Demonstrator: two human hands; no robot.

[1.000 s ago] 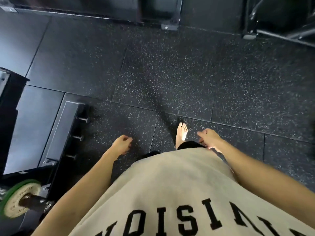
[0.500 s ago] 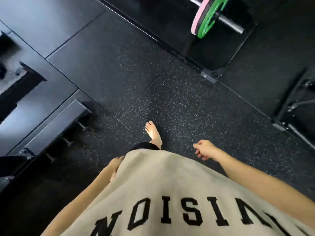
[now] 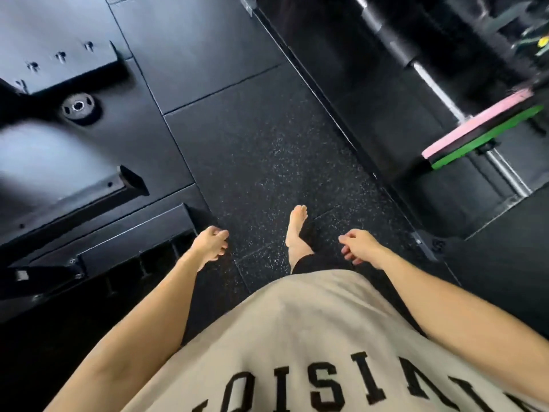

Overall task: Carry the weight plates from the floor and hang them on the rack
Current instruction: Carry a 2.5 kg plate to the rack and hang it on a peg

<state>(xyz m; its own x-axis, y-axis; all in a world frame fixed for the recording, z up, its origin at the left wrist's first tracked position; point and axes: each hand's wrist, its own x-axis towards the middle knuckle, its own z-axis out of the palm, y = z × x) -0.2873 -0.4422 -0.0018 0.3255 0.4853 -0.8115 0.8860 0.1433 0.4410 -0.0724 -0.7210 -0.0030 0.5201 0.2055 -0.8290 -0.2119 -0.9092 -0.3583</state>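
Both my hands hang empty in front of my beige shirt. My left hand point(image 3: 210, 244) has loosely curled fingers and holds nothing. My right hand point(image 3: 358, 247) is likewise loosely curled and empty. A small black weight plate point(image 3: 78, 106) lies flat on the floor at the upper left, far ahead of my left hand. At the right, a pink plate point(image 3: 475, 123) and a green plate point(image 3: 487, 138) sit on a barbell point(image 3: 439, 93). A black rack base with short pegs point(image 3: 130, 251) runs along the floor just left of my left hand.
My bare foot point(image 3: 295, 230) steps on the speckled rubber floor point(image 3: 261, 150). Black steel frame parts point(image 3: 68, 188) lie at the left. A raised black platform edge point(image 3: 326, 108) runs diagonally at the right, with a metal bracket point(image 3: 421, 242) near my right hand.
The view has swung round: the pink and green plates moved from top centre to the right, and the small black plate came into view. My left hand swung out from behind my shirt.
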